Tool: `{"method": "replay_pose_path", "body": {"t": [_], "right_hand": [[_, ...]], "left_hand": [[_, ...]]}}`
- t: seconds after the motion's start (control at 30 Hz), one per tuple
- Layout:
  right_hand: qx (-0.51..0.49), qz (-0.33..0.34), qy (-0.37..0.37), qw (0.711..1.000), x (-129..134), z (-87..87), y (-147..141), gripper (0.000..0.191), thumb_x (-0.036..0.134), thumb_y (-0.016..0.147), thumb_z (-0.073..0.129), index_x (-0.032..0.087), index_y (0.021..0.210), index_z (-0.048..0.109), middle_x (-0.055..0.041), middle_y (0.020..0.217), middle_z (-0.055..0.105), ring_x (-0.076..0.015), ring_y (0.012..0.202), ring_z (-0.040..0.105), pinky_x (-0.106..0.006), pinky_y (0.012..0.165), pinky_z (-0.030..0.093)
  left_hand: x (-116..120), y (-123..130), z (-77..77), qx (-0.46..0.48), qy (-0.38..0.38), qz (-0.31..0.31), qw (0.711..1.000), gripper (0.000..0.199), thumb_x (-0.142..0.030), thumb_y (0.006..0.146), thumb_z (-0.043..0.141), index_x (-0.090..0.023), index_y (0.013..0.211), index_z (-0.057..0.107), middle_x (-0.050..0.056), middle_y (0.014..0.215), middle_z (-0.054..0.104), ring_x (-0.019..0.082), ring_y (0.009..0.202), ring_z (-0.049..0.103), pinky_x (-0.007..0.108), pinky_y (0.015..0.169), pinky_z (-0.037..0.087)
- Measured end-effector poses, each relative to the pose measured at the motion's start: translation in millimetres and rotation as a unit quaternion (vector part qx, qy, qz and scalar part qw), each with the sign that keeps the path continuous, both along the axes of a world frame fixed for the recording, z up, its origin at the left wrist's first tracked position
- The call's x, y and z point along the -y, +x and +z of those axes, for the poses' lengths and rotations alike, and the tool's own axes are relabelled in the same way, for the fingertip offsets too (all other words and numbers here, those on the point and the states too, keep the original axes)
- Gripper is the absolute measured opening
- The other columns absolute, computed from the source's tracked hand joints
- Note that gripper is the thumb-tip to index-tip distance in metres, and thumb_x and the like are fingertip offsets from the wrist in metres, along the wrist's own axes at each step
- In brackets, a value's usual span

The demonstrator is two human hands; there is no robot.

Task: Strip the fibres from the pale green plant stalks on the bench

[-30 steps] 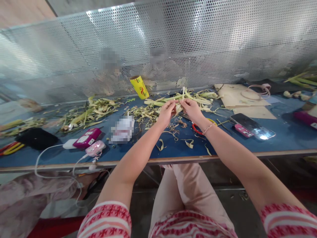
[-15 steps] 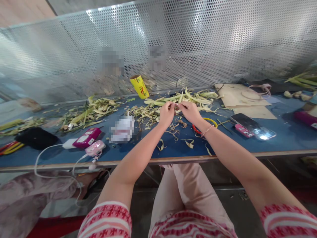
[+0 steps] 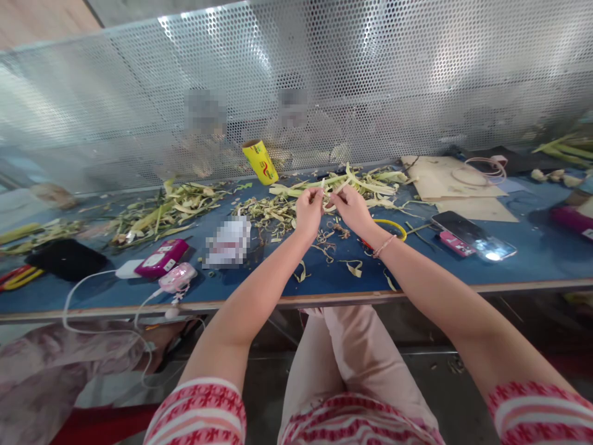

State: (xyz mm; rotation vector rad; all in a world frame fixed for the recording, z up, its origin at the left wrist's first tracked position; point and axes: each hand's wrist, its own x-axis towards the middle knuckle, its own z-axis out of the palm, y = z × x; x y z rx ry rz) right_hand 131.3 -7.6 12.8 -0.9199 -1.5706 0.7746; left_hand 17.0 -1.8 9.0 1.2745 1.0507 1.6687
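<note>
My left hand (image 3: 309,210) and my right hand (image 3: 351,207) are close together over the blue table, fingers pinched. Between them is a thin pale plant strip (image 3: 326,199), gripped by the left fingertips; the right fingertips close on it too. Behind the hands lies a heap of pale green stalks and husks (image 3: 370,180), with curly peelings (image 3: 273,216) at its left. Yellow and red rings (image 3: 398,227) lie partly under my right wrist. Small scraps (image 3: 354,268) are scattered near the table's front edge.
A yellow tube (image 3: 262,163) stands tilted near the perforated metal screen (image 3: 333,74). Left are another husk pile (image 3: 180,207), a purple device (image 3: 162,258), a white cable and a black pouch (image 3: 67,258). Right are a phone (image 3: 472,235) and brown paper (image 3: 445,179). A person's leg (image 3: 60,358) shows lower left.
Both hands have shifted slightly left, with the fingertips a little farther apart. A pale strip now shows between them.
</note>
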Motion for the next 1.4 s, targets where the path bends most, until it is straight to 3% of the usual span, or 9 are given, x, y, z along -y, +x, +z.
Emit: {"method": "replay_pose_path", "body": {"t": [0.23,0.5,0.63,0.83,1.07,1.23,1.4], "right_hand": [[-0.029,0.029,-0.060,0.997,-4.1,-1.3,-3.4,0.016,0.024,0.085,0.056,0.022,0.072,0.047,0.0026,0.061,0.054,-0.0104,0.054,0.043,-0.024,0.052,0.031],[-0.075,0.088,-0.085,0.990,-7.9,-7.1,-6.9,0.018,0.026,0.086,0.054,0.023,0.070,0.048,0.0035,0.059,0.052,-0.0089,0.048,0.037,-0.024,0.049,0.031],[-0.089,0.081,-0.104,0.987,-6.9,-4.5,-6.3,0.023,0.026,0.087,0.056,0.022,0.066,0.047,0.0041,0.057,0.049,-0.0075,0.046,0.034,-0.023,0.047,0.029],[-0.129,0.055,-0.135,0.981,-6.1,-0.2,-2.7,0.033,0.028,0.090,0.056,0.021,0.059,0.043,0.0071,0.046,0.032,-0.0059,0.041,0.026,-0.021,0.042,0.026],[-0.125,0.074,-0.130,0.981,-6.3,-4.0,-4.5,0.029,0.022,0.089,0.054,0.021,0.062,0.046,0.0062,0.048,0.040,-0.0053,0.040,0.028,-0.021,0.041,0.022],[-0.115,0.108,-0.135,0.978,-4.2,-4.4,-6.5,0.023,0.026,0.084,0.061,0.021,0.067,0.047,0.0056,0.054,0.050,-0.0045,0.040,0.032,-0.021,0.041,0.023],[-0.123,0.124,-0.144,0.974,-4.1,-2.0,-5.6,0.021,0.021,0.084,0.060,0.019,0.069,0.046,0.0052,0.054,0.050,-0.0034,0.039,0.030,-0.021,0.041,0.023]], "left_hand": [[-1.4,-1.1,-1.2,0.029,0.003,0.006,1.000,0.010,-0.024,0.088,0.055,-0.017,0.080,0.052,-0.007,0.054,0.038,0.003,0.039,0.028,0.021,0.041,0.021],[-2.3,0.8,-0.4,0.055,0.002,0.034,0.998,0.015,-0.030,0.087,0.056,-0.018,0.080,0.050,-0.010,0.050,0.028,0.004,0.040,0.025,0.020,0.043,0.024],[-3.7,0.0,-2.9,0.042,0.012,0.036,0.998,0.017,-0.033,0.087,0.056,-0.018,0.081,0.051,-0.009,0.052,0.033,0.004,0.040,0.027,0.020,0.042,0.025],[-3.2,0.7,-7.2,-0.002,0.034,0.024,0.999,0.017,-0.034,0.087,0.057,-0.018,0.084,0.052,-0.005,0.063,0.046,0.003,0.042,0.032,0.020,0.041,0.025],[-7.2,-1.4,-8.9,0.011,0.026,0.041,0.999,0.012,-0.029,0.087,0.055,-0.017,0.085,0.053,-0.004,0.070,0.050,0.003,0.041,0.033,0.021,0.043,0.026],[-13.5,-6.0,-11.4,0.032,0.021,0.039,0.999,0.013,-0.029,0.086,0.057,-0.017,0.084,0.053,-0.007,0.060,0.043,0.003,0.041,0.031,0.021,0.043,0.025],[-10.5,-5.8,-8.1,0.053,0.026,0.028,0.998,0.019,-0.033,0.084,0.061,-0.016,0.083,0.053,-0.008,0.057,0.041,0.003,0.040,0.030,0.020,0.043,0.023]]}}
